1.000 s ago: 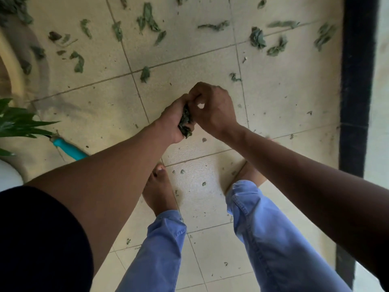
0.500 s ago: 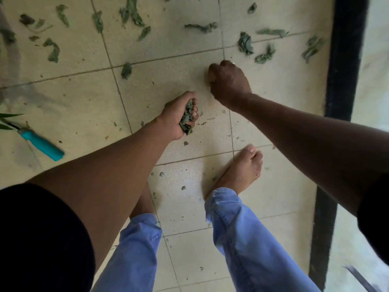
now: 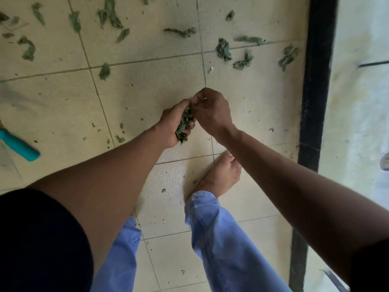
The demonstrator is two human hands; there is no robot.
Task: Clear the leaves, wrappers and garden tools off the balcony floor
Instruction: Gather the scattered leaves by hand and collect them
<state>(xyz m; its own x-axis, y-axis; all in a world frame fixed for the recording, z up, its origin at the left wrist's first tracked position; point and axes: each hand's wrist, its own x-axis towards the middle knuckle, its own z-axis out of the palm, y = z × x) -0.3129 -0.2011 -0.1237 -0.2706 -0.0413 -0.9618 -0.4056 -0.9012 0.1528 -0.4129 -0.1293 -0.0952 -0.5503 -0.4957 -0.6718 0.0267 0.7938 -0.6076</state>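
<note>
Floor: pale square balcony tiles (image 3: 147, 85) lie under you, with a dark upright post (image 3: 315, 81) at your right edge.
Left hand: your left hand (image 3: 171, 125) curls around a bunch of leaves (image 3: 184, 125), gripping it above the floor at the centre of your view.
Bunch axis: the bunch of leaves runs lengthwise along your palm, one end toward your fingertips and the far tiles, the other poking out at the heel of the hand toward you.
Right hand: your right hand (image 3: 210, 110) sits against the left, fingers bent and pinched at the top of the bunch; whether they hold a leaf of their own you cannot tell.
Loose leaves: scattered leaves (image 3: 224, 50) lie well beyond your hands across the far tiles.
Tool: a teal handle (image 3: 20, 145) lies on the floor at your far left, its long axis slanting from upper left to lower right, free end toward you.
Foot: your bare foot (image 3: 221, 175) stands just below the hands.
</note>
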